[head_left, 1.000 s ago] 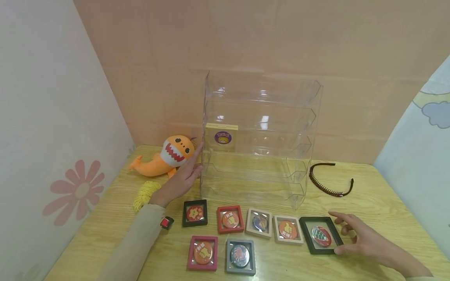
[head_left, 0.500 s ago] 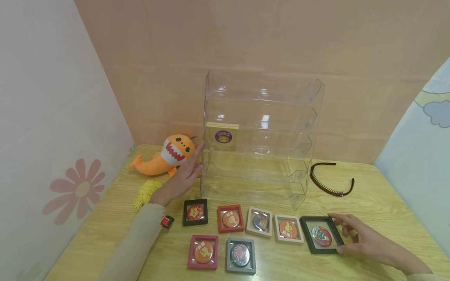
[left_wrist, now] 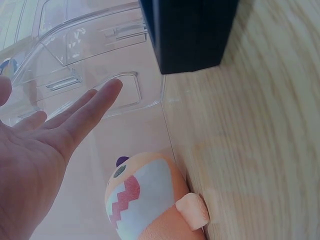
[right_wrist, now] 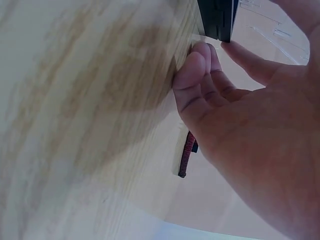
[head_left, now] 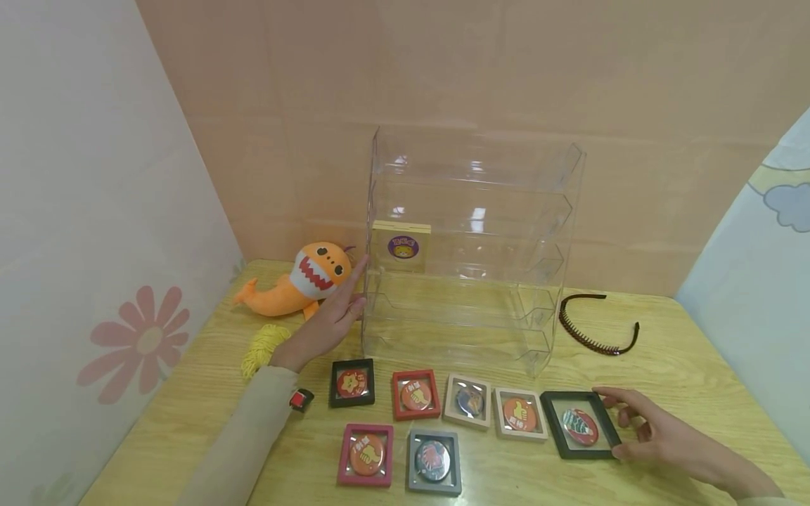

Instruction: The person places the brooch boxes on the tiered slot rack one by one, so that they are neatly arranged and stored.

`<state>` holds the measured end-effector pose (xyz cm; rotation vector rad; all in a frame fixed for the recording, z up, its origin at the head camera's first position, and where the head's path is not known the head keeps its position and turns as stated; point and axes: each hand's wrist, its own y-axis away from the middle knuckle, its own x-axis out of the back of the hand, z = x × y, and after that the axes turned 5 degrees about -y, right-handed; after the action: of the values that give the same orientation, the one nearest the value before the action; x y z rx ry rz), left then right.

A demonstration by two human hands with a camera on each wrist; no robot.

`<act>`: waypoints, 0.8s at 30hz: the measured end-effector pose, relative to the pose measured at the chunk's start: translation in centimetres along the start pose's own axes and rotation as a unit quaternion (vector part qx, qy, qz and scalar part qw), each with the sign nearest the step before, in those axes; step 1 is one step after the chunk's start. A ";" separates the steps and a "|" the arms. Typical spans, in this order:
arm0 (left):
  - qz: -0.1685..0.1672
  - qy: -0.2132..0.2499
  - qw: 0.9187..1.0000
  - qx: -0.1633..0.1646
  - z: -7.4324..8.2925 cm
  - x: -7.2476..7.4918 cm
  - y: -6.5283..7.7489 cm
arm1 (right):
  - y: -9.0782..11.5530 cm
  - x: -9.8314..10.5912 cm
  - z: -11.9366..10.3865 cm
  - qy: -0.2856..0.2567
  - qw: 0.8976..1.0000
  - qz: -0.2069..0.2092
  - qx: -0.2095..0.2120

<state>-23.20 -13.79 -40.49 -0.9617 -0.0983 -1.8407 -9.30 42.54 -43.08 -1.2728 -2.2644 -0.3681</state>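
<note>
My left hand (head_left: 325, 320) lies with straight fingers along the left side of a clear stepped display rack (head_left: 455, 302). In the left wrist view its fingers (left_wrist: 92, 110) overlap the clear side panel. My right hand (head_left: 658, 432) is at the right edge of a black display frame (head_left: 582, 424) lying on the table. Inside that frame is a round badge with a Christmas tree. Index finger and thumb span the frame's right side, at its upper and lower corners; the other fingers are curled. A yellow framed badge (head_left: 401, 247) with a bear stands on the rack's left side.
Several smaller framed badges lie in front of the rack, among them a red one (head_left: 415, 395), a magenta one (head_left: 365, 455) and a grey one (head_left: 433, 462). An orange shark plush (head_left: 291, 292) and yellow cord (head_left: 262, 349) lie left; a dark headband (head_left: 595, 343) lies right.
My right thumb has slid slightly outward, from over the black frame's lower right corner to its edge. My left hand and the rack hold still.
</note>
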 end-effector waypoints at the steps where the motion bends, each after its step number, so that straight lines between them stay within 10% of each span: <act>1: 0.000 0.000 1.000 -0.001 0.0 0.0 0.0 | 0.0 0.0 0.0 0.003 1.000 0.003 0.001; 24: -0.004 0.007 1.000 0.006 0.2 0.2 0.2 | 0.1 0.4 0.3 -0.056 0.998 -0.027 -0.018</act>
<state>-22.97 -13.93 -40.30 -0.9411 -0.1039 -1.8515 -9.47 43.09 -43.12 -1.2813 -2.4003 -0.3655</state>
